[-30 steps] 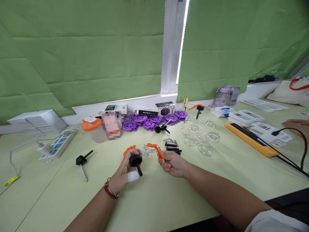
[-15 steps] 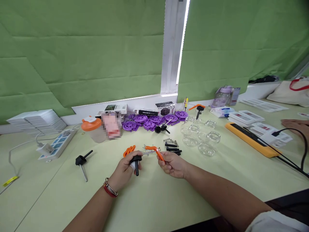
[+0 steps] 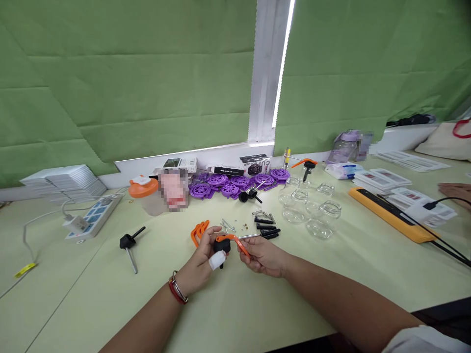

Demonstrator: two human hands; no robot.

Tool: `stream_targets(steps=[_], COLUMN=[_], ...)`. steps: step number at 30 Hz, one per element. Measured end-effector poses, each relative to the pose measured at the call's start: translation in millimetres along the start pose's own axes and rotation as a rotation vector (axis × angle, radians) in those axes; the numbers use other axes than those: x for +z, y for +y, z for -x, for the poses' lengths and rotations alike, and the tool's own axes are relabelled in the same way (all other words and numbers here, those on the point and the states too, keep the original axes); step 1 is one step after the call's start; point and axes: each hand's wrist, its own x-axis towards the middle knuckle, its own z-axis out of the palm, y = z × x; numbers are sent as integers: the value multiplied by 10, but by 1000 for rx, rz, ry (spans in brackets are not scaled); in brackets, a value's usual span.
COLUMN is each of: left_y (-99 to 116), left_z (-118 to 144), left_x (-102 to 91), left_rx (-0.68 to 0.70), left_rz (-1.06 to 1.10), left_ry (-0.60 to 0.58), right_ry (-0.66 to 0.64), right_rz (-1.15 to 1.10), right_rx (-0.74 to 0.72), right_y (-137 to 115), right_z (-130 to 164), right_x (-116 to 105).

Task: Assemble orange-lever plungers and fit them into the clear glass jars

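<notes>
My left hand (image 3: pixel 203 264), its thumb wrapped in white, grips a black plastic cap (image 3: pixel 221 245) with a short stem below. A metal rod (image 3: pixel 250 236) sticks out of the cap towards the right. Pinched in my right hand (image 3: pixel 265 256) is an orange bent handle (image 3: pixel 243 248), whose upper end lies against the cap around the rod. Just behind my left hand lie several spare orange handles (image 3: pixel 199 232) and some metal pins (image 3: pixel 227 226). Tiny brass-coloured bits (image 3: pixel 245 226), springs (image 3: pixel 263 215) and black tubes (image 3: pixel 265 228) lie beyond my right hand.
Clear glass jars (image 3: pixel 319 228) stand at right, near a yellow power strip (image 3: pixel 390 215). Another black cap with a rod (image 3: pixel 127 241) lies at left, by a white power strip (image 3: pixel 97 215). Purple round holders (image 3: pixel 230 190) line the back. A person's hand (image 3: pixel 456 191) rests far right.
The orange handle now sits against the black cap instead of farther along the rod. My left hand has turned, showing the wrapped thumb. The view has shifted slightly.
</notes>
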Motion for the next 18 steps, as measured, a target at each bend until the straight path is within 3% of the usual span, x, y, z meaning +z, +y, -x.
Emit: stream_targets(steps=[10,13,18], left_y=[-51,-26,-7], left_z=[6,0,-15], left_x=[-12,26,23], left_rx=[-127,-136,-157], left_rz=[251,386,417], left_ry=[-28,21,96], right_ry=[69,94,95], right_rz=[177,218,347], right_rx=[-170,-213,-226], right_y=[68,87,106], right_z=[-34,-51,-44], right_x=[18,31,61])
